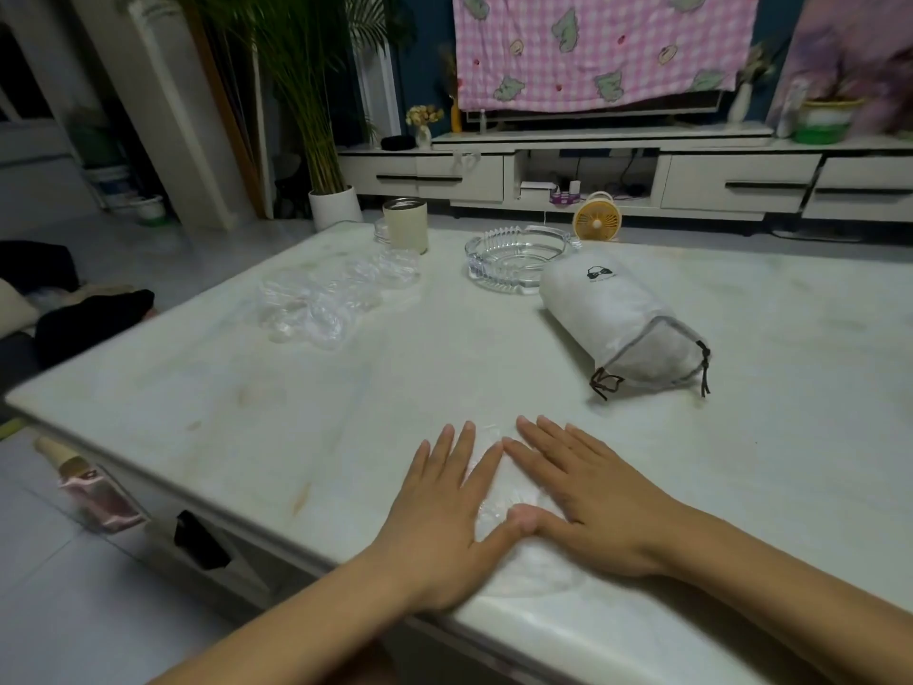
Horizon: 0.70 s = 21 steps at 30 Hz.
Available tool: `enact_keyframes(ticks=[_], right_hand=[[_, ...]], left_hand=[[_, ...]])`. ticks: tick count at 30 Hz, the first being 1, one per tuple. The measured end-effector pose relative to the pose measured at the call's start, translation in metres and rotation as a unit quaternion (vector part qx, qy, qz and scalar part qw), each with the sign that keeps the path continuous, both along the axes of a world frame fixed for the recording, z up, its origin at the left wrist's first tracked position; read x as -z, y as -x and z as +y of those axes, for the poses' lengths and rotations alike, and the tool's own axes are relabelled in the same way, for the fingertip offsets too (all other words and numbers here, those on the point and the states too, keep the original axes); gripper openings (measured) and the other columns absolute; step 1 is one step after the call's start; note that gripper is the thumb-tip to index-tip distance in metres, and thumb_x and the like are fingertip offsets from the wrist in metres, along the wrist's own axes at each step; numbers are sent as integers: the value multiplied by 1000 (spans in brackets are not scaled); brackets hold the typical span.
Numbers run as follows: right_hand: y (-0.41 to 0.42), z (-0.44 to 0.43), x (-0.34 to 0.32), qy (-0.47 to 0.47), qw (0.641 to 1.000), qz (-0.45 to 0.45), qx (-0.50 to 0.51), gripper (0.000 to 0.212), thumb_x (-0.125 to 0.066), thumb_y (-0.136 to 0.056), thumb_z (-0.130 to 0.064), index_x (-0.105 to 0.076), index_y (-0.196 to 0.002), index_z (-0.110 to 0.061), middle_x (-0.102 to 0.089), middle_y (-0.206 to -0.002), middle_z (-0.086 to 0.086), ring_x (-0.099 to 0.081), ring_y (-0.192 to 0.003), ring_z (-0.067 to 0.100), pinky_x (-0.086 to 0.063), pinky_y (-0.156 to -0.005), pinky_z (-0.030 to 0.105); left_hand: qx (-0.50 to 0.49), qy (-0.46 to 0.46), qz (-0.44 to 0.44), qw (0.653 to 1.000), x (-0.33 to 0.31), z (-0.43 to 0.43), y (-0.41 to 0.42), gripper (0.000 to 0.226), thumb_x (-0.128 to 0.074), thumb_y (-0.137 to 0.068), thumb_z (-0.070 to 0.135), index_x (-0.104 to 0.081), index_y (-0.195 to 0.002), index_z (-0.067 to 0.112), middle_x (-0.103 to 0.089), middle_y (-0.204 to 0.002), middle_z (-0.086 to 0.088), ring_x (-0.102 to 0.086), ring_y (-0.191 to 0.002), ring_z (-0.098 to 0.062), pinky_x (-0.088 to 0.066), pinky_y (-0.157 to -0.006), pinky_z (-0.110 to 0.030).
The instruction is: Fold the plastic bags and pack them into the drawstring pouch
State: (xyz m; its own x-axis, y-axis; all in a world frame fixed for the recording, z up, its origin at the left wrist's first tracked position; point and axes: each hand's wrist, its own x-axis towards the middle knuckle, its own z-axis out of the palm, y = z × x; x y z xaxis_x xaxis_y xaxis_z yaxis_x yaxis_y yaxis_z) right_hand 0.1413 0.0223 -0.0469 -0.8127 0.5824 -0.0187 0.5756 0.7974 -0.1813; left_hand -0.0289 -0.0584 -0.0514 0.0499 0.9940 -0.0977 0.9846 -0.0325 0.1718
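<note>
A clear plastic bag (499, 506) lies flat near the front edge of the pale marble table (346, 412). My left hand (444, 516) and my right hand (588, 496) press on it side by side, fingers straight, thumbs touching. Most of the bag is hidden under them. A heap of crumpled clear plastic bags (326, 299) sits at the far left of the table. The white drawstring pouch (627, 323) lies on its side at the right, bulging, its mouth with dark cords turned toward me.
A glass ashtray (518, 257) stands behind the pouch, a cream cup (405, 224) at the far left edge, a small yellow fan (597, 222) beyond. A black handle (200, 541) hangs at the table's front left side. A TV cabinet runs along the back.
</note>
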Motion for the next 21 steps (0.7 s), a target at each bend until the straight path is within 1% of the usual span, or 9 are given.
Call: enact_keyframes(ticks=[3,6,7,9,11,14,17,19,21], right_hand=[[-4,0,1,-3,1000,-16,0,81,0,-75,-74,13,-146,-37,23,-153,-14,27,-138,-1,21,-109,18],[-4,-1,6,-14,999,38,10,82,6,-73,-77,9,-146,-41,21,-151,-21,24,-137,-6,20,-107,12],[-6,-1,6,-12,996,81,19,85,8,-71,-80,0,-147,-42,14,-151,-25,18,-137,-9,16,-107,8],[-10,0,1,-5,981,193,20,78,-3,-76,-82,-33,-138,-45,-13,-147,-34,-8,-136,-14,-6,-109,6],[-20,4,-7,36,961,274,0,50,-31,-80,-80,-55,-110,-47,-42,-127,-35,-36,-123,-11,-29,-101,14],[-31,1,-26,181,965,184,-49,56,-62,-63,-77,-46,-108,-48,-41,-120,-32,-40,-117,-9,-33,-95,10],[-35,4,-20,145,983,88,-75,46,-64,-71,-68,-45,-108,-46,-24,-121,-42,-24,-120,-17,-22,-96,2],[-29,3,-12,104,982,145,-67,26,-53,-80,-66,-49,-97,-47,-31,-121,-39,-32,-117,-13,-26,-94,6],[-26,5,-5,80,971,220,-38,31,-40,-80,-72,-55,-90,-46,-48,-115,-32,-48,-106,-7,-37,-90,14]], left_hand=[[17,-11,1,1000,1,0,1,110,12,-53,91,18,-146,33,34,-146,8,33,-137,-12,18,-115,-34],[10,-42,-20,999,-1,-3,-3,105,7,-59,83,12,-148,28,30,-147,9,30,-138,-11,17,-115,-33],[14,-76,-34,996,1,-4,-1,100,2,-67,81,1,-150,27,21,-152,7,20,-142,-11,13,-116,-31],[59,-171,-43,983,0,-9,6,70,-18,-89,68,-40,-138,24,-29,-152,-3,-26,-141,-19,-14,-113,-27],[104,-251,-73,960,6,-12,16,33,-39,-94,48,-58,-107,23,-59,-117,2,-55,-108,-17,-37,-92,-24],[115,-246,-111,956,-2,-16,21,23,-42,-94,44,-57,-93,26,-57,-96,10,-54,-86,-11,-42,-74,-27],[115,-205,-109,966,-10,-21,24,49,-28,-91,63,-57,-107,26,-58,-107,11,-53,-97,-10,-46,-80,-27],[113,-150,-100,977,-19,-26,23,73,-25,-81,77,-51,-126,25,-51,-125,10,-43,-114,-7,-36,-94,-18],[107,-129,-84,982,-22,-28,22,78,-38,-76,78,-37,-139,30,-41,-137,15,-32,-124,0,-23,-95,-9]])
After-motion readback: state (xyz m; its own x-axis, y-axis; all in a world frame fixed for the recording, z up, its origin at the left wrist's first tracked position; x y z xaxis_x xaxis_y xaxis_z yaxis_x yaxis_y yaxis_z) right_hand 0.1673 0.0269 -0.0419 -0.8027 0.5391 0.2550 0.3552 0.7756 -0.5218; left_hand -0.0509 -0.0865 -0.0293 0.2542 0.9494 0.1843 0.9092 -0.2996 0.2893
